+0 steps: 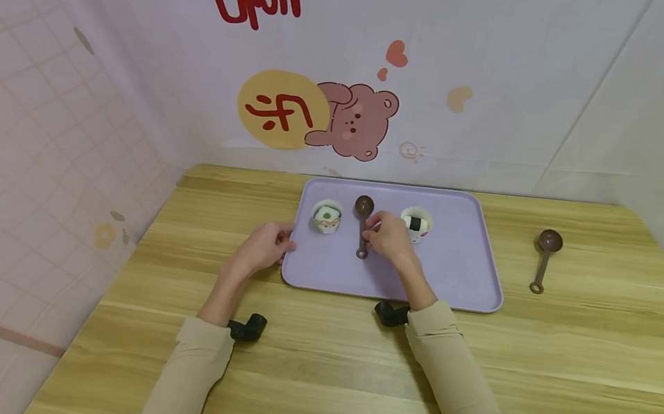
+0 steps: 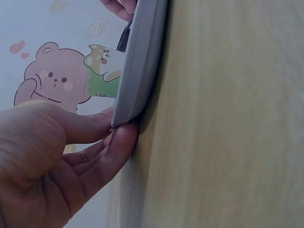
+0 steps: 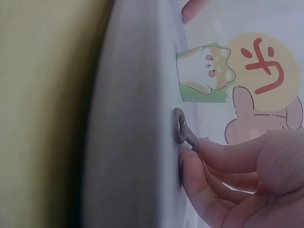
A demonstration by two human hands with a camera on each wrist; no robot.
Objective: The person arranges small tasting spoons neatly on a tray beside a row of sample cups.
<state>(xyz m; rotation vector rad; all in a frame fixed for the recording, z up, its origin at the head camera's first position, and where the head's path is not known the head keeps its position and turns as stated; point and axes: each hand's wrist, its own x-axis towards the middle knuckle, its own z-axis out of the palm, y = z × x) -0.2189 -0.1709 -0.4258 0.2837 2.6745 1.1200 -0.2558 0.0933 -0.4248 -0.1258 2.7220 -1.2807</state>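
Yellow-brown wood makes up the wide, flat tabletop (image 1: 296, 384), so things can sit steady on it. On top lies a pale purple tray (image 1: 456, 265) with a raised rim, which may stop small things from rolling off. The left hand (image 1: 264, 247) pinches the tray's left edge, thumb above and a finger tucked under, maybe so the tray does not slide. The right hand (image 1: 390, 236) pinches a brown spoon (image 1: 363, 206) by its handle, which looks like the easy part to hold and leaves the round scoop free. This spoon is left of the tray's middle, scoop pointing away from the person. I cannot tell if it rests on the tray or is a tiny bit up. The other spoon (image 1: 550, 240) lies on bare wood, right of the tray. The left cup (image 1: 326, 227) and the right cup (image 1: 418, 236) stand upright on the tray, one on each side of the held spoon. Their walls probably help hold in a white piece with a green spot (image 1: 327, 215) and a white piece with a black band (image 1: 415, 224).
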